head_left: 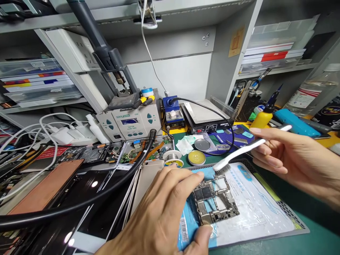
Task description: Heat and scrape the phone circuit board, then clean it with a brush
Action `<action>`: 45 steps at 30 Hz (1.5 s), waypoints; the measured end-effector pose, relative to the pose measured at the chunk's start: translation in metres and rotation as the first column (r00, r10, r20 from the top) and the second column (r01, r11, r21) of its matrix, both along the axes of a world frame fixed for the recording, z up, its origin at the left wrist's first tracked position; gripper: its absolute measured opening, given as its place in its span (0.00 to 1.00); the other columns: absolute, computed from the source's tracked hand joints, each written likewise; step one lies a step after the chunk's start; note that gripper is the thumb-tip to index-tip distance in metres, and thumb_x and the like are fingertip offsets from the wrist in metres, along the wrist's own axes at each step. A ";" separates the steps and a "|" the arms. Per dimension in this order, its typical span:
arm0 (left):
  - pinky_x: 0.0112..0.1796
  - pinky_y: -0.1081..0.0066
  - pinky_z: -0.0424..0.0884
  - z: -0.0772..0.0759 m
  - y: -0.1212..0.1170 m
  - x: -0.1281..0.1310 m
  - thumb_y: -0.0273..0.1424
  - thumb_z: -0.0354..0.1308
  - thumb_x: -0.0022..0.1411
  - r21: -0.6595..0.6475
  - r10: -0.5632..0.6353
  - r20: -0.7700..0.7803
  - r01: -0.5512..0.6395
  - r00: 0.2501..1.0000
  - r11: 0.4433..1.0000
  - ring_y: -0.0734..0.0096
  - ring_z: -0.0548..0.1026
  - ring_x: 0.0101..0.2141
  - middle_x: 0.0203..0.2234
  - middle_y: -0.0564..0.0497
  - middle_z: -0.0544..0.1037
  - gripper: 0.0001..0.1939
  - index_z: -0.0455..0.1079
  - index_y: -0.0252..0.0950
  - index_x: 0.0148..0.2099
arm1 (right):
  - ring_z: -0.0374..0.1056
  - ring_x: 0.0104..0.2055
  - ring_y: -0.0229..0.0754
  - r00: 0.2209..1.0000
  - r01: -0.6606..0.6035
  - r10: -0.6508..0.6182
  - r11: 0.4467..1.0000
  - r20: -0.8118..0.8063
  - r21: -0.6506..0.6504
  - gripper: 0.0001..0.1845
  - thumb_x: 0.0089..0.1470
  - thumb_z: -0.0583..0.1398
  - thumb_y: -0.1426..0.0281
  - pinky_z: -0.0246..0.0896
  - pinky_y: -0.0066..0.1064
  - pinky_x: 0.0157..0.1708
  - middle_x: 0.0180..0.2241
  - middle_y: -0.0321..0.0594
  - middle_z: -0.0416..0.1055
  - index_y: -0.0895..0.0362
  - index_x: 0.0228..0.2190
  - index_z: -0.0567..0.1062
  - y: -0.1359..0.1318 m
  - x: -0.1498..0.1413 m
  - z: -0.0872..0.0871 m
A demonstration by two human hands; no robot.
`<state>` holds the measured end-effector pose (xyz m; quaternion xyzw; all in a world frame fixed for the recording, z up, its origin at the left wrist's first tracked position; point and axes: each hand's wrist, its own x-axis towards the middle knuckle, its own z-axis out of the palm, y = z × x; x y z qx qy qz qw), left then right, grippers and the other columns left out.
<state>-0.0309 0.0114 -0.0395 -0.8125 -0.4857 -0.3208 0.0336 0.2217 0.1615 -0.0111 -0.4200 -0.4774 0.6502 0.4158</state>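
A phone circuit board [225, 214] with cut-out openings lies on a white and blue plastic packet [260, 216]. My left hand [162, 209] comes over its left side, with a fingertip at the top edge and the thumb at the lower edge, gripping it. Between the thumb and fingers of my right hand [294, 152] is a white-handled brush [239, 152]. Its dark bristles point down at the board's upper edge; whether they touch is hard to tell.
Behind the board stand a solder spool [172, 158], an open flux tin [197, 158] and a rework station [130, 122]. A thick black hose [106, 194] crosses the phones at left. A yellow bottle [261, 118] and a teal tool [296, 123] sit at back right.
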 end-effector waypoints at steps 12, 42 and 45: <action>0.62 0.60 0.70 -0.006 0.002 -0.004 0.28 0.63 0.59 0.027 -0.009 -0.024 0.010 1.000 1.000 0.60 0.72 0.56 0.55 0.45 0.73 0.35 0.56 0.39 0.67 | 0.52 0.09 0.31 0.979 0.148 -0.161 0.984 0.127 0.100 0.31 0.42 0.72 0.48 0.44 0.22 0.09 0.08 0.38 0.62 0.58 0.13 0.68 0.001 -0.008 -0.010; 0.61 0.58 0.67 -0.024 0.015 -0.002 0.31 0.58 0.59 0.168 -0.050 0.018 0.047 0.999 0.985 0.57 0.67 0.58 0.53 0.43 0.72 0.34 0.56 0.38 0.67 | 0.60 0.14 0.32 0.999 -0.010 0.012 0.999 -0.053 0.044 0.19 0.44 0.74 0.58 0.56 0.22 0.13 0.17 0.38 0.70 0.57 0.20 0.75 -0.003 -0.001 -0.002; 0.59 0.53 0.70 -0.023 0.014 -0.003 0.31 0.60 0.58 0.159 -0.046 0.011 0.044 0.999 0.986 0.55 0.70 0.54 0.53 0.42 0.74 0.35 0.56 0.38 0.67 | 0.62 0.16 0.33 0.992 -0.104 0.104 0.995 -0.066 0.011 0.15 0.46 0.73 0.60 0.59 0.23 0.14 0.19 0.39 0.72 0.57 0.22 0.79 -0.001 0.005 0.002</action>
